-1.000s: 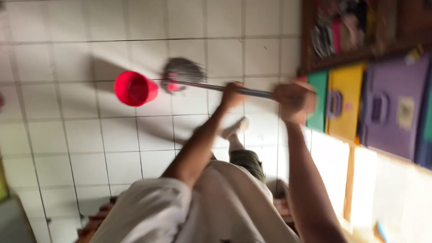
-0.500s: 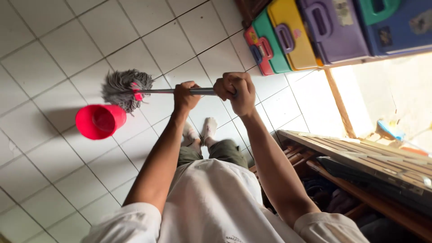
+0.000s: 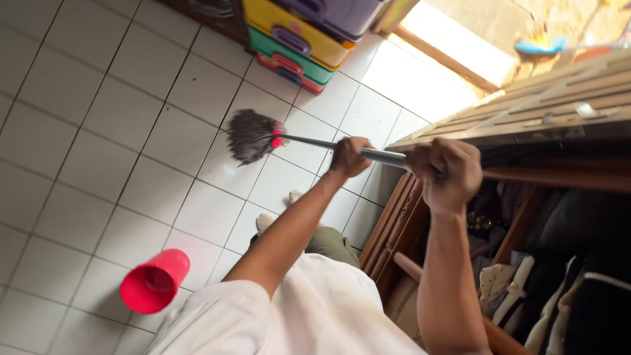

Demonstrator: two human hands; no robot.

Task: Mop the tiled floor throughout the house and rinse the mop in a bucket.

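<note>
Since the earlier frame the grey mop head (image 3: pixel 252 136) has been swung away from the red bucket (image 3: pixel 155 281), which now lies well behind and below the hands, toward the stacked coloured plastic cases (image 3: pixel 299 39). The metal handle (image 3: pixel 368 153) is clamped by both fists, the left hand (image 3: pixel 349 156) ahead of the right hand (image 3: pixel 447 172). A mopping stroke over the white tiled floor (image 3: pixel 118 131) is judged to be in hand, though contact with the tiles cannot quite be made out; a firm, steady draw back toward the feet seems called for next.

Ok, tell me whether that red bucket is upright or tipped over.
Upright. The red bucket stands on the white tiled floor, open mouth toward the camera above; whether it holds water cannot be told.
</note>
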